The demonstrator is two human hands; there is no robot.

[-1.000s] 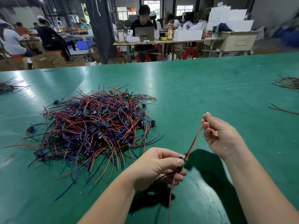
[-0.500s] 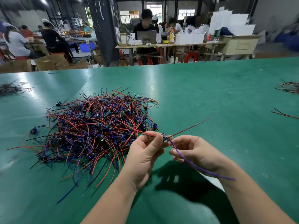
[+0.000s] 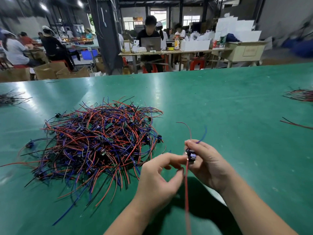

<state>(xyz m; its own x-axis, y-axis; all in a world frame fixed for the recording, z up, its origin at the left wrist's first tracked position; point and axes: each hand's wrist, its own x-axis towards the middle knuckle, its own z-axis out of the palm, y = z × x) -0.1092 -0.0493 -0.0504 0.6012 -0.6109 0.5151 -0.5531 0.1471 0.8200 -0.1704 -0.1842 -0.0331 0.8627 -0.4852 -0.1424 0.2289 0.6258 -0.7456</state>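
My right hand (image 3: 209, 164) holds a small dark blue wired component (image 3: 191, 156) between thumb and fingers, above the green table (image 3: 220, 102). A red and a blue wire end stick up from that hand, and a long red wire (image 3: 186, 187) hangs down from the component. My left hand (image 3: 159, 177) is just left of it, fingers curled, fingertips close to the red wire; a firm pinch is not plain. A big tangled pile of red, blue and black wired components (image 3: 94, 143) lies to the left of both hands.
A smaller wire bundle (image 3: 301, 95) lies at the table's right edge, with loose wires (image 3: 294, 123) below it. Another bundle (image 3: 10, 99) sits at the far left. Beyond the table, people work at benches with boxes and a laptop.
The component has passed from my left hand's grip to my right hand. The wires that stretched sideways now point up and hang down. Both hands have shifted right.
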